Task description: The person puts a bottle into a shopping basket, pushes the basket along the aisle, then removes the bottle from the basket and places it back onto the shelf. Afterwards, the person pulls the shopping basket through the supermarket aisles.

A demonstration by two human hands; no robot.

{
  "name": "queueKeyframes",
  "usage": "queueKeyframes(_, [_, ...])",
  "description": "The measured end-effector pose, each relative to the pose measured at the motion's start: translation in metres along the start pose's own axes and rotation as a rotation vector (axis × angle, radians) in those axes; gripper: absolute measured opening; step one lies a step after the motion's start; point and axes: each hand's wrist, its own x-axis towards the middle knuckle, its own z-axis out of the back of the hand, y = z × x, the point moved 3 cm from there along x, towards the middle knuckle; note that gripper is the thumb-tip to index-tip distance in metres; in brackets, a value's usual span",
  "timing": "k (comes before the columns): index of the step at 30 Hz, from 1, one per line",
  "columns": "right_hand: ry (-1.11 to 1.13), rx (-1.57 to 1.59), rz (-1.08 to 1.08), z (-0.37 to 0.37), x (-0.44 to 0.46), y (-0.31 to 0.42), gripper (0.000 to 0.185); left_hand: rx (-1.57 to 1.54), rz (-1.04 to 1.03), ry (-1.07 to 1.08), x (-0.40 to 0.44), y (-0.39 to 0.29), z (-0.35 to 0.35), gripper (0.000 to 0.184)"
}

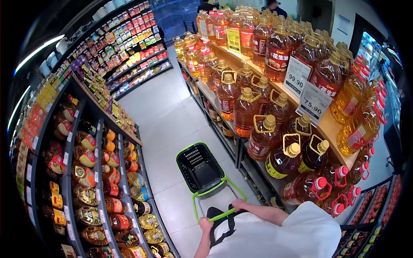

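My left hand (206, 224) is closed round the left end of a green handle (220, 215). At the right end of the same handle, my right hand (238, 205) is wrapped round the bar. The handle's two green arms run forward to a black shopping basket (200, 168) with a green rim, which stands on the tiled floor ahead of me. Only the basket's dark, slotted inside shows, with no goods visible in it.
Shelves of jars and bottles (115, 205) line the left side. On the right, large oil bottles (277, 58) fill a tiered display (241, 142) with price signs (315, 104). Packet shelves (133, 43) stand at the aisle's far end. People (275, 7) are partly visible behind the display.
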Motion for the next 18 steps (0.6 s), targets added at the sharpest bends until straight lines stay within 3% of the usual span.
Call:
queueKeyframes(4, [-0.008, 0.001, -0.038, 0.007, 0.015, 0.003, 0.025, -0.079, -0.043, -0.036, 0.01, 0.004, 0.009, 0.017])
queueKeyframes(8, [0.079, -0.017, 0.001, 0.02, 0.031, 0.005, 0.031, -0.017, -0.077, -0.02, 0.039, 0.013, 0.007, 0.019])
queueKeyframes(14, [0.025, -0.016, -0.018, 0.053, 0.069, 0.018, 0.029, 0.101, -0.037, 0.279, 0.101, 0.019, 0.033, 0.026])
queueKeyframes(18, [0.024, -0.027, -0.013, 0.061, 0.115, 0.021, 0.029, 0.104, -0.087, 0.179, 0.143, 0.04, 0.045, 0.033])
